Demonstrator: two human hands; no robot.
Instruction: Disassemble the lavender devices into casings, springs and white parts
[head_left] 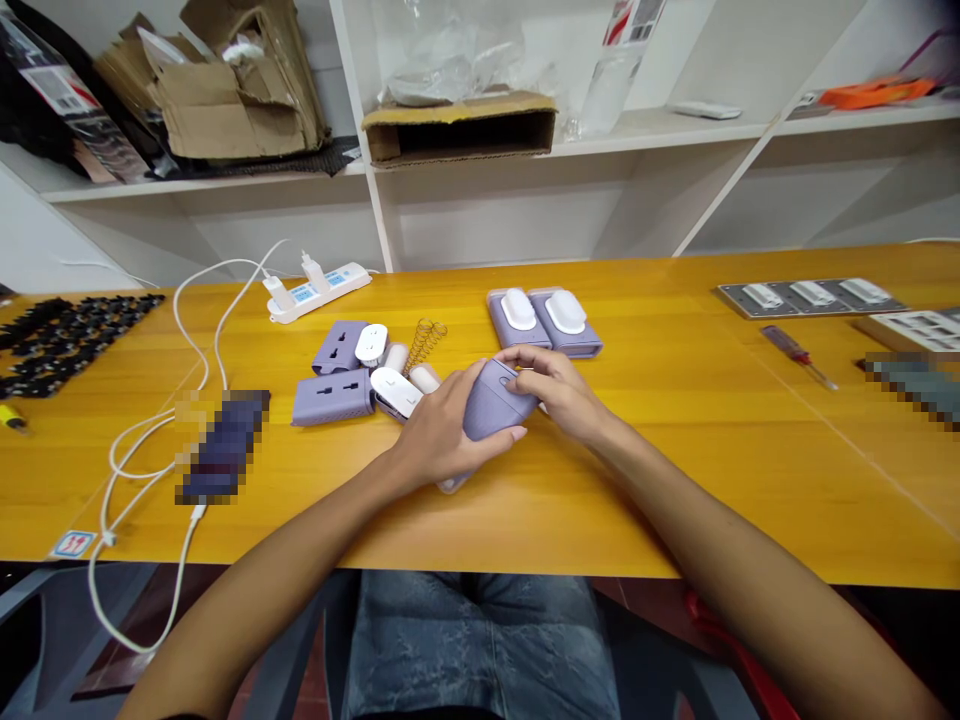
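Note:
A rounded purple casing (491,405) rests on the yellow table (675,470) in front of me. My left hand (435,435) wraps around its near side, fingers curled on it. My right hand (559,390) grips its far end with bent fingers. Left of the hands lie two purple socket covers (334,395), white plug parts (395,390) and two metal springs (426,340). Two assembled purple units with white caps (544,320) lie just behind the hands.
A white power strip (319,290) with white cables (150,450) lies at the left. Black small parts (67,330) are heaped at the far left. A screwdriver (795,352) and grey panels with white parts (810,296) sit at the right. Shelves with cardboard boxes (457,125) stand behind.

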